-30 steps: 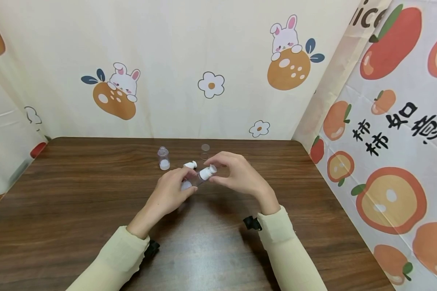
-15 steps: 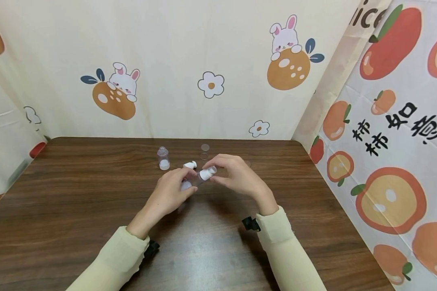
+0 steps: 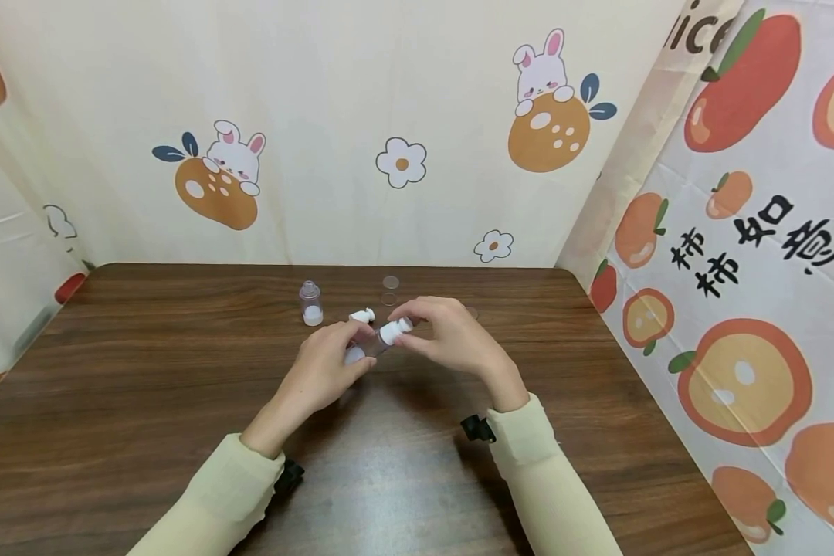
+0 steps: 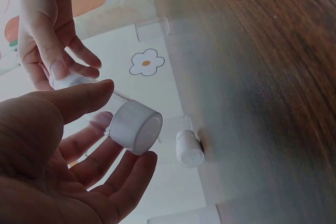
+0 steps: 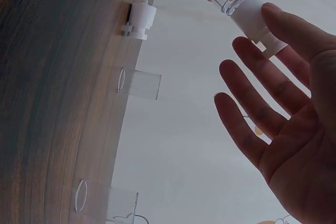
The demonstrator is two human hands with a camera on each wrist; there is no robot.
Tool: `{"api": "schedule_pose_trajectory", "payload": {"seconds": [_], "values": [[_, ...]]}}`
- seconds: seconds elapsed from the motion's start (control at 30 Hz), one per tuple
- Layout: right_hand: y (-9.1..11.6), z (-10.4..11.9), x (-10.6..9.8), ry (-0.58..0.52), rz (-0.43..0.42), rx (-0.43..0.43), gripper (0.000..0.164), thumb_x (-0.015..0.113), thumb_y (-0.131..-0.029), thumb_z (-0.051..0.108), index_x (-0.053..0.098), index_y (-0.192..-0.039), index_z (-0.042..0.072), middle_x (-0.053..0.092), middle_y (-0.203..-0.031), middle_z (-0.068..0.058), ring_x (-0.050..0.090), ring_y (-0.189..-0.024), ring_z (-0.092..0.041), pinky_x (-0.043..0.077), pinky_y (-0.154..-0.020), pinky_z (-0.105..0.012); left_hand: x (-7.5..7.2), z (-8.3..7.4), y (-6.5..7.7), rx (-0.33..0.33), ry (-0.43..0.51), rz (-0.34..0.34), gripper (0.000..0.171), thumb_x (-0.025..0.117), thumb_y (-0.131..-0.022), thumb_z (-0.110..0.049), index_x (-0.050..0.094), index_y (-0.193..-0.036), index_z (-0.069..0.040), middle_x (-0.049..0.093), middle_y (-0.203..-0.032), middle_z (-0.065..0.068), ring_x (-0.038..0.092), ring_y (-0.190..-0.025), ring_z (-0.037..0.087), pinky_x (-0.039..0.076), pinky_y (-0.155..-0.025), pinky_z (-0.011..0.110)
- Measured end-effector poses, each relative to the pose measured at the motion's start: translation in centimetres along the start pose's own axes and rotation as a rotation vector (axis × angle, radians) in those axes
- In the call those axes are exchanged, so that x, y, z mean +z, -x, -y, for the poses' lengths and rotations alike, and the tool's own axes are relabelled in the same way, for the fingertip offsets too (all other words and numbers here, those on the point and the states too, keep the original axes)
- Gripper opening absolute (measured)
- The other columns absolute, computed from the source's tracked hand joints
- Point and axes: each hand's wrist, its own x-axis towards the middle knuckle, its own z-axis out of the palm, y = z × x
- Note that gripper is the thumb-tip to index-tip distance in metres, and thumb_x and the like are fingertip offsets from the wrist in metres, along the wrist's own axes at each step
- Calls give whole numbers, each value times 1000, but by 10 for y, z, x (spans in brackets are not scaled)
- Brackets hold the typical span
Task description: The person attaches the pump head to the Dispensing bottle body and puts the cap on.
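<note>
The left hand (image 3: 325, 361) curls its fingers round the bottle (image 3: 377, 347), holding it tilted above the surface (image 3: 167, 363), pump (image 3: 392, 331) toward the right hand (image 3: 453, 333), whose thumb and forefinger pinch the pump, remaining fingers loosely spread.

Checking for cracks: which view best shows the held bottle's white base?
Left wrist: the white base appears large, its end visible. The head view shows it small, partly hidden by the left hand; the right wrist view doesn't show it.
</note>
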Motion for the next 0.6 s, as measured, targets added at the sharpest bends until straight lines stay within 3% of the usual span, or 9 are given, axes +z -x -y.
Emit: {"api": "schedule_pose_trajectory", "payload": {"seconds": [0.13,0.37,0.6], "values": [[0,1,1,-2,-4,32,19,82,-96,19,77,-113,13,73,-100,8,71,-90,-20,56,-82,-29,0,0,0,-1,0,1,34,86,-89,-14,73,-120,-9,76,-113,7,69,-103,25,54,-88,47],[-1,2,2,8,-16,84,17,82,-95,22,77,-110,16,70,-91,12,66,-84,-8,55,-79,-29,0,0,0,4,-4,-2,34,87,-89,-13,73,-120,-9,76,-112,7,69,-102,25,54,-87,47],[0,2,1,8,-15,101,25,84,-94,25,77,-116,15,73,-98,9,69,-90,-10,56,-83,-30,0,0,0,5,-4,0,34,87,-89,-14,73,-120,-9,76,-112,7,69,-103,25,54,-88,47]]}}
